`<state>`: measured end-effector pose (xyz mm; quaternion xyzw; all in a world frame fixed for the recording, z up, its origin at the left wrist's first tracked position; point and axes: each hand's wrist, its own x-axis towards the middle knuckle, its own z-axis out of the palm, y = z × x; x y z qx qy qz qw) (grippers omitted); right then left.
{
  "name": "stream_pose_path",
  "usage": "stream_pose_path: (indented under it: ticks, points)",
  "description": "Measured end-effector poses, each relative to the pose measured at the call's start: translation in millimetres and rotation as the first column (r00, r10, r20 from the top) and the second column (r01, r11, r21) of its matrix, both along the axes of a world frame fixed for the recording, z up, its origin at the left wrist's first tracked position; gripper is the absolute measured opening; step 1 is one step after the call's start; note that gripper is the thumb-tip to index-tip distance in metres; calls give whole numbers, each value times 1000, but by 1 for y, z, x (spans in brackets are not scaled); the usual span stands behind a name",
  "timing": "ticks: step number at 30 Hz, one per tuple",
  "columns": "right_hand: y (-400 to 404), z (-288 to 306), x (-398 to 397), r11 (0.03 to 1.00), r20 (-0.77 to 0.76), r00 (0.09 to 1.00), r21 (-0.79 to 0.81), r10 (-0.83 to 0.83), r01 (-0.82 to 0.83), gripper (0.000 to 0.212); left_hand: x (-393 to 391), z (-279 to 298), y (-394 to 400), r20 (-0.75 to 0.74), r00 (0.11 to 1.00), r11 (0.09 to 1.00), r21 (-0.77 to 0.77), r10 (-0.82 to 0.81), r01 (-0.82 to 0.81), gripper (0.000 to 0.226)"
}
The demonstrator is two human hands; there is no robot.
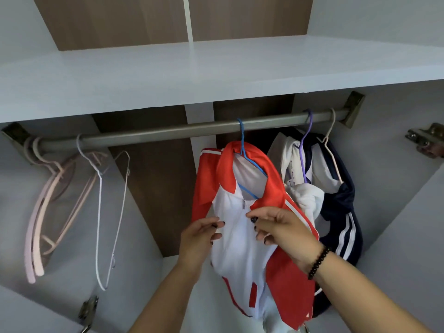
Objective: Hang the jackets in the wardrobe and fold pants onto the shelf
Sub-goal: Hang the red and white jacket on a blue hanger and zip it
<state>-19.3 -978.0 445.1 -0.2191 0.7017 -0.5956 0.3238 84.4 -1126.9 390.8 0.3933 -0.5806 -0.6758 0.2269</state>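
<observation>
A red and white jacket (pixel 242 255) hangs on a blue hanger (pixel 242 143) from the grey wardrobe rail (pixel 182 131). My left hand (pixel 200 234) pinches the white front panel at chest height. Beside it, my right hand (pixel 278 230), with a black bead bracelet at the wrist, pinches the jacket's front by the zip. To the right, a navy and white jacket (pixel 341 212) hangs on a purple hanger (pixel 306 140), with a white hanger (pixel 330 140) next to it.
Several empty pink hangers (pixel 45 207) and a white wire hanger (pixel 108 212) hang at the rail's left end. A pale shelf (pixel 192 73) runs above the rail. Door hinges show at the right (pixel 425 140) and lower left (pixel 89 308).
</observation>
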Motion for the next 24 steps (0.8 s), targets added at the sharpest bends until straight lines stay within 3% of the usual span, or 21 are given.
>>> stream_pose_path:
  ticks: [3, 6, 8, 9, 14, 18, 20, 24]
  points:
    - [10, 4, -17, 985, -179, 969, -75, -169, 158, 22, -9, 5, 9, -16, 997, 997, -12, -75, 75, 23]
    - [13, -2, -35, 930, -476, 806, -87, -353, 356, 22, -21, 13, 17, -20, 993, 993, -21, -116, 115, 20]
    - [14, -8, -45, 920, -657, 694, 4, -294, 393, 22, -32, 23, 22, -26, 990, 989, -54, -139, 138, 20]
    - [14, -12, -47, 924, -690, 686, 65, -231, 377, 27, -39, 27, 24, -36, 989, 987, -78, -146, 143, 20]
    - [15, -37, -26, 965, -652, 758, 183, -25, 190, 29, -75, 47, 24, -35, 983, 952, -258, -180, 165, 19]
    - [21, -50, -12, 992, -525, 848, 126, 72, -6, 32, -86, 41, 20, 44, 984, 916, -362, -172, 176, 29]
    - [25, -50, -22, 992, -542, 838, 58, -66, 115, 30, -86, 36, 25, 101, 976, 910, -353, -194, 217, 48]
    - [34, -45, -47, 897, -630, 675, -80, -384, 435, 42, -94, 27, 37, 305, 909, 826, -404, -284, 394, 72]
